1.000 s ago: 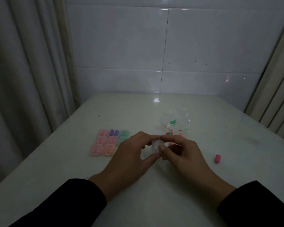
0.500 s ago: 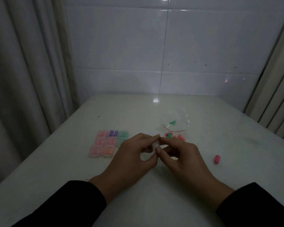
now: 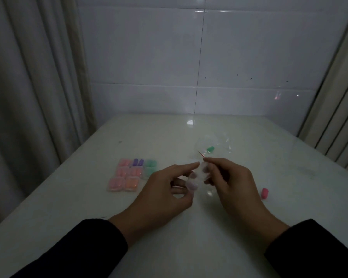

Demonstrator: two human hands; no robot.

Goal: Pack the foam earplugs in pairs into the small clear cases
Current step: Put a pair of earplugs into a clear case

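Observation:
Both hands hold one small clear case (image 3: 199, 177) above the middle of the white table (image 3: 189, 247). My left hand (image 3: 165, 189) pinches its left side between thumb and index finger. My right hand (image 3: 231, 181) grips its right side; fingertips show through the plastic. The case looks hinged open, and I cannot tell what is inside. Several filled cases (image 3: 132, 174) with pink, orange, purple and green earplugs lie in a block to the left. A loose pink earplug (image 3: 264, 193) lies to the right.
A clear plastic bag (image 3: 215, 146) with a red strip holds a green earplug (image 3: 210, 149), just behind my hands. Curtains hang at both sides. A tiled wall closes the far edge of the table.
The case has been spread apart between my hands, and both hands have lifted slightly. The loose earplugs behind my hands are now hidden.

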